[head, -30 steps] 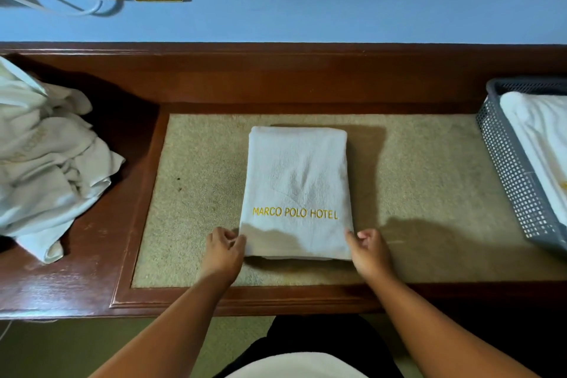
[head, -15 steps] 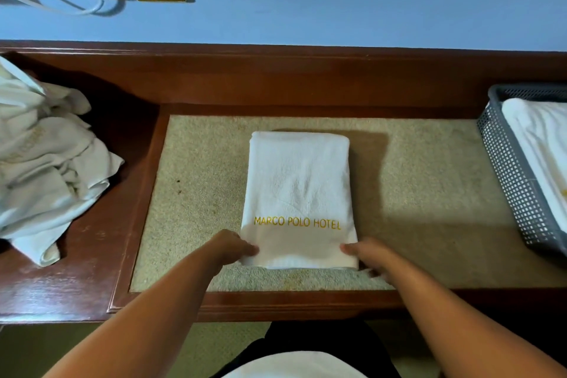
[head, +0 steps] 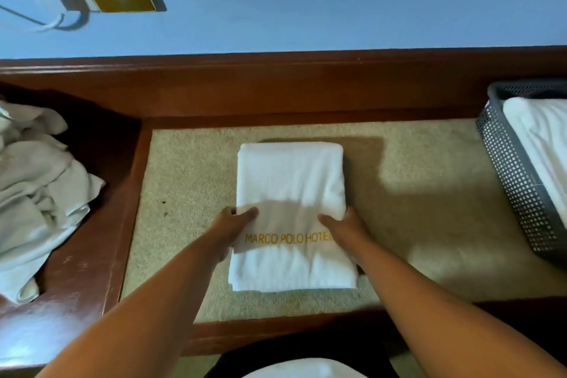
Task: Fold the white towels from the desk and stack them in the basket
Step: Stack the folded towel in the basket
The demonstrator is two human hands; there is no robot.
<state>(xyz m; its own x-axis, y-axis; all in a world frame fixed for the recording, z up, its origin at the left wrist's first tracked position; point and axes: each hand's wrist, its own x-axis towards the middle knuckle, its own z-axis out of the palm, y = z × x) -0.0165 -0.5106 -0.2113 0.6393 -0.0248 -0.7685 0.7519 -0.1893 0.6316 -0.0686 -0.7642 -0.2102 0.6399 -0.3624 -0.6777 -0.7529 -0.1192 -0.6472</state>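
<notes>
On the desk (head: 429, 193), the folded towel (head: 291, 175) lies between both hands. Curled fingers (head: 230, 210) of the left hand (head: 228, 228) grip its 9 o'clock edge, those of the right hand (head: 346, 228) its 3 o'clock edge.

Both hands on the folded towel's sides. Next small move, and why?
Probably lift the folded towel just clear of the desk. The left hand and right hand each grip a side, the fold looks finished, and the basket at right already holds a white towel.
</notes>
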